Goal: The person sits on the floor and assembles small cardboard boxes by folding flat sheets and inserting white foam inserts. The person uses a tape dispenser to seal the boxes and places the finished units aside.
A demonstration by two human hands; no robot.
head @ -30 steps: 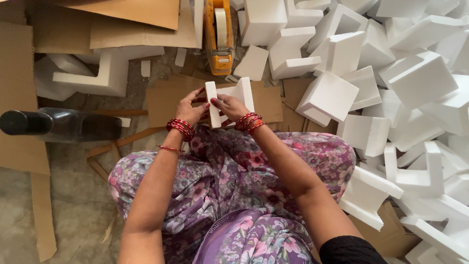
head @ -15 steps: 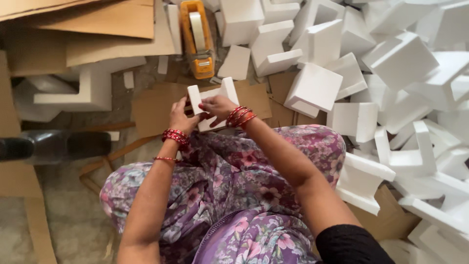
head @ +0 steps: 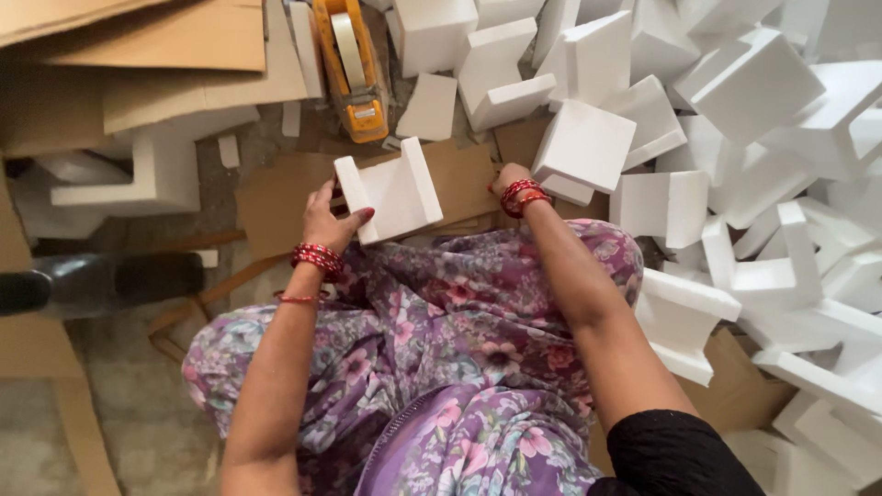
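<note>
gripping a white u-shaped foam piece (head: 390, 191) at 12 o'clock, the left hand (head: 329, 219) is closed on its edge, while the right hand (head: 508, 174) is mostly hidden, its grip untellable, and many loose foam blocks (head: 735, 184) are left heaped at 2 o'clock.

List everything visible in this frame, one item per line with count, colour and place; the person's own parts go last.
U-shaped foam piece: one, white, held above the lap.
Loose foam pieces: many, white, heaped along the right side.
Foam bracket: one, white, on the floor at left.
Tape dispenser: one, orange-yellow, top centre.
Cardboard sheets: several, brown, top left and under the foam.
Dark bottle: one, lying at the left edge.
Floral garment: one, purple, over the lap.
Left hand: red bangles, fingers gripping the U-shaped piece.
Right hand: red bangles, mostly hidden behind the piece.
</note>
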